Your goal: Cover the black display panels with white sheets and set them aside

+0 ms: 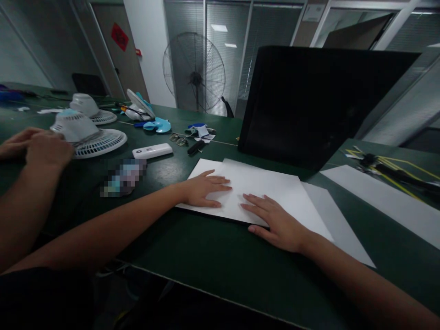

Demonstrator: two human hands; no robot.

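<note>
My left hand (204, 189) lies flat on a white sheet (237, 176), its fingers spread and pointing right. Opposite it, my right hand (275, 220) rests with fingers apart, the fingertips on the same sheet and the thumb over its near edge. A thin dark edge shows beneath the sheet along the near side; what it belongs to I cannot tell. Another pale sheet (337, 215) sticks out from under it on the right. Neither hand holds anything.
A black panel (309, 105) stands behind the sheets. To the left lie a white handheld device (153, 151), glasses (178, 139) and fan parts (99, 143), beside a co-worker's hands (44, 149). A long white strip (385, 201) and yellow cables (395, 172) lie at right.
</note>
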